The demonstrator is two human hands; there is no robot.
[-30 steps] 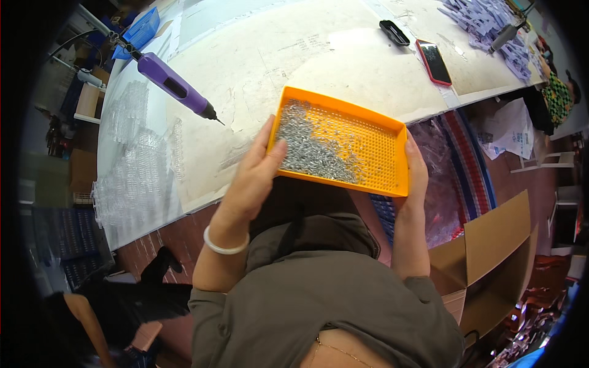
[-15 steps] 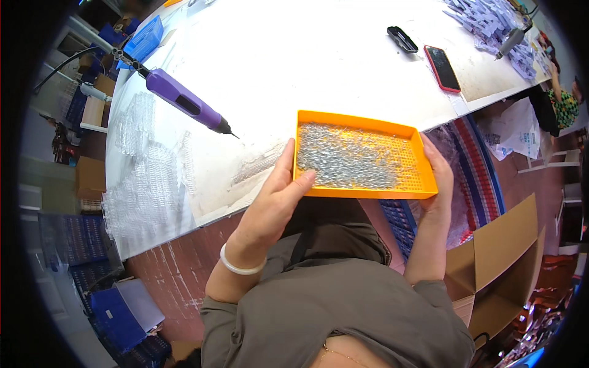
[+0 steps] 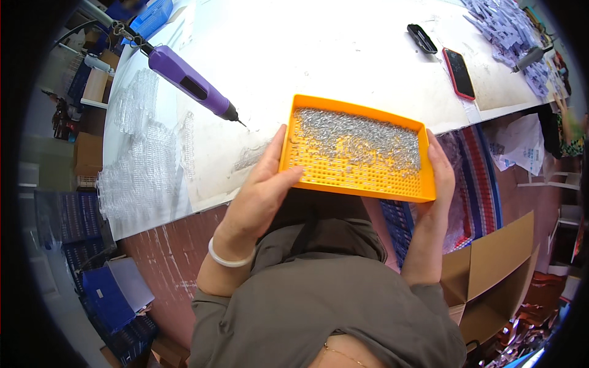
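Between both hands I hold a yellow-orange rectangular tray (image 3: 362, 189) whose floor is a grid of small holes. A mass of small silvery screws (image 3: 362, 132) lies mostly along the tray's far side, and much of the perforated floor shows on the near side. My left hand (image 3: 265, 184) grips the left end, its thumb over the near rim. Around the right end curls my right hand (image 3: 440, 175), its fingers partly hidden behind the wall. A purple electric screwdriver (image 3: 191, 83) hangs to the left, its bit pointing down toward the table.
Rows of clear plastic pieces (image 3: 141, 159) cover the left of the white table (image 3: 257, 67). Back right lie a phone (image 3: 459, 73), a black case (image 3: 422, 38) and a heap of pale purple parts (image 3: 506, 37). An open cardboard box (image 3: 497, 264) stands at lower right.
The tray has tilted, and the screws have slid from its near left part to the far side, baring more holes. Both hands keep their grip. My view has shifted slightly.
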